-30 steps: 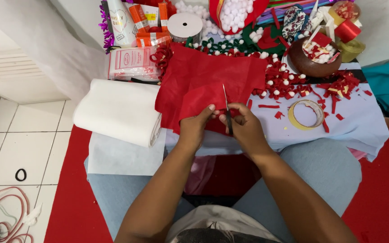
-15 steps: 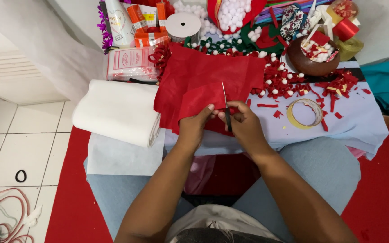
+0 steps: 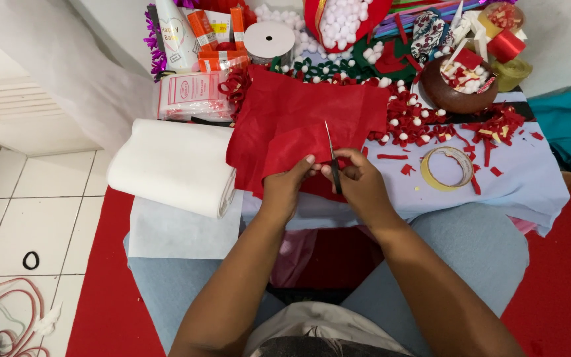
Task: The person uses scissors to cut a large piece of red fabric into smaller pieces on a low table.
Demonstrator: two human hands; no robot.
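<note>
A large piece of red felt [image 3: 299,125] lies over the low table's front, folded toward me. My left hand [image 3: 285,187] pinches its near edge between thumb and fingers. My right hand [image 3: 358,182] grips small scissors [image 3: 331,153], whose blades point up and away into the felt right beside the left fingertips. Both hands sit close together above my knees.
A white felt roll [image 3: 173,165] lies to the left on a white sheet. A tape ring [image 3: 445,168] and red scraps sit on the pale blue cloth [image 3: 523,185] at right. A brown bowl [image 3: 454,92], ribbon spool [image 3: 269,41], pom-poms and glue tubes crowd the back.
The hands and scissors stay in about the same spot on the felt's edge; the scissor blades have shifted only slightly.
</note>
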